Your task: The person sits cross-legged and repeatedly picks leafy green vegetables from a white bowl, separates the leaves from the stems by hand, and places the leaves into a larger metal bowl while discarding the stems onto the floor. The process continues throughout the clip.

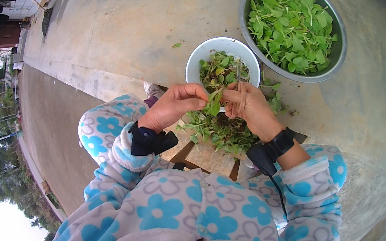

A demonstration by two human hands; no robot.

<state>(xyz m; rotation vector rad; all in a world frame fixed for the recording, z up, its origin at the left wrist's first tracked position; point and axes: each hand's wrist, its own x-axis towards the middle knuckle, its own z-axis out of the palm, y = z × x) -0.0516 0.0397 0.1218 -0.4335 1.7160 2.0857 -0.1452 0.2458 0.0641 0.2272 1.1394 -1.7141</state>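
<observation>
My left hand point(180, 104) pinches a small green leafy sprig point(214, 103) between thumb and fingertips. Close beside it on the right, my right hand point(248, 105) holds a pair of scissors point(239, 75), whose pinkish-tan handle loops round the fingers and whose blades point away from me. The thumb of my right hand is at the sprig's edge; whether it touches is unclear. Under both hands stands a small white bowl point(196, 61) with leafy greens and brownish bits in it. A heap of uncut-looking greens with roots or soil point(222, 131) lies between the bowl and my lap.
A large metal basin point(339, 65) full of loose green leaves point(290, 29) stands beyond the bowl at the right. Stray leaves point(275, 102) lie on the concrete floor right of the bowl. Wooden legs point(183, 152) show below the heap. A broom point(45, 23) is far left.
</observation>
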